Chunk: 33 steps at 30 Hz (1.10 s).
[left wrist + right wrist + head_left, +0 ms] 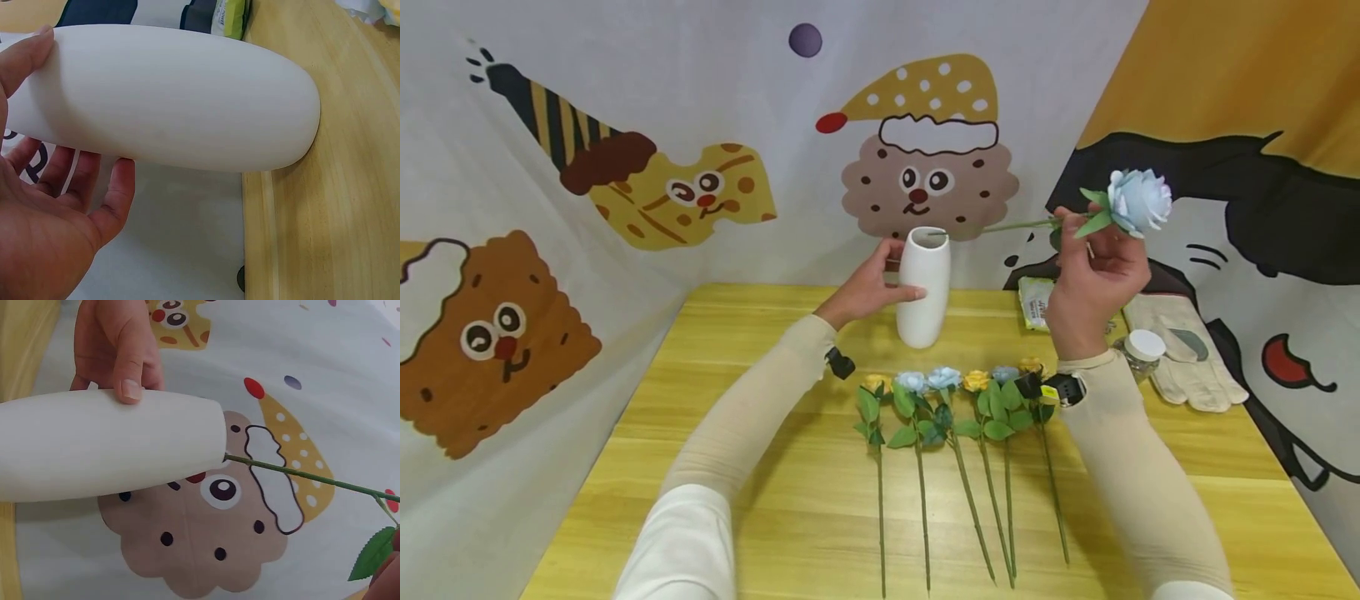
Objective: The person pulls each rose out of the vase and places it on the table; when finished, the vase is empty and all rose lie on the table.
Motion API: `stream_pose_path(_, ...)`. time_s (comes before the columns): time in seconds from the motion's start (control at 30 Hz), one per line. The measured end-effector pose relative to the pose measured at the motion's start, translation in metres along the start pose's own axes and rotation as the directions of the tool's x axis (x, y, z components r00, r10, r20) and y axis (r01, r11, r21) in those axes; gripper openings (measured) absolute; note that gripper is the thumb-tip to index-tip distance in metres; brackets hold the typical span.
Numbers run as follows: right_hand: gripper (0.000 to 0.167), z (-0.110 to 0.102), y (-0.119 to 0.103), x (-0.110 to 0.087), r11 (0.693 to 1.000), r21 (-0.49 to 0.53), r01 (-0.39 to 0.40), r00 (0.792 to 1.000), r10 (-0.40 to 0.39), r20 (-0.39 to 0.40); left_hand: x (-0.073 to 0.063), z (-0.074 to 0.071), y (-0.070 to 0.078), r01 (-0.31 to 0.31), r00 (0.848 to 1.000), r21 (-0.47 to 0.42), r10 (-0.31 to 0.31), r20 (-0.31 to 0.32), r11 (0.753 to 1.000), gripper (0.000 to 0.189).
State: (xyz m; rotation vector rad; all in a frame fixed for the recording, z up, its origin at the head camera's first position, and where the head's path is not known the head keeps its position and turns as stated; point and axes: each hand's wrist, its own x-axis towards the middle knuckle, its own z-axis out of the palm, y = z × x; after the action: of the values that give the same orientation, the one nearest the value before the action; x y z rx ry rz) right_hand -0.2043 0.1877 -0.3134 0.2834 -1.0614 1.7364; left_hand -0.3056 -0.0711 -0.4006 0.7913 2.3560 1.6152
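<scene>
A white vase [923, 292] stands on the table toward the back, its round mouth facing up. My left hand [872, 283] holds it from the left, thumb across the front and fingers behind; in the left wrist view the fingertips [122, 172] sit along its side. My right hand [1097, 283] pinches an artificial light-blue rose [1138, 202] near its bloom, to the right of the vase. The stem [300, 474] points left, nearly level, and its tip is at the vase's mouth in the right wrist view.
A row of yellow and blue artificial roses [943, 379] lies in front of the vase, stems toward me. At the right are white gloves [1187, 354], a jar with a white lid [1142, 354] and a green-and-white packet [1036, 302]. A printed cloth [760, 75] hangs behind the table [760, 517].
</scene>
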Motion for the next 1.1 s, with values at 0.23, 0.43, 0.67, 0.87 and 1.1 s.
stream_pose_path(0.23,0.019,-0.015,-0.025,-0.001,0.999,-0.005,0.047,0.999,-0.047,-0.012,0.000,0.001,0.000,0.003,1.000,-0.001,-0.003,-0.003,1.000,0.078)
stream_pose_path(0.43,0.020,-0.034,-0.046,-0.006,0.999,-0.014,0.033,0.999,-0.034,-0.013,0.000,0.002,0.000,-0.009,1.000,-0.007,0.009,-0.001,1.000,0.077)
stream_pose_path(0.67,0.024,-0.063,-0.059,-0.011,0.998,0.058,0.013,1.000,-0.013,-0.013,-0.002,0.002,-0.001,-0.018,1.000,-0.026,0.018,-0.007,1.000,0.077)
stream_pose_path(0.87,0.025,-0.096,-0.056,-0.012,0.996,0.053,-0.071,0.997,0.070,0.024,-0.002,0.002,-0.001,-0.016,1.000,-0.025,0.016,-0.007,1.000,0.078)
stream_pose_path(1.1,0.025,-0.139,-0.050,-0.008,0.972,-0.104,-0.209,0.976,0.214,0.031,-0.002,0.003,-0.002,-0.016,1.000,-0.030,0.016,-0.007,0.999,0.078)
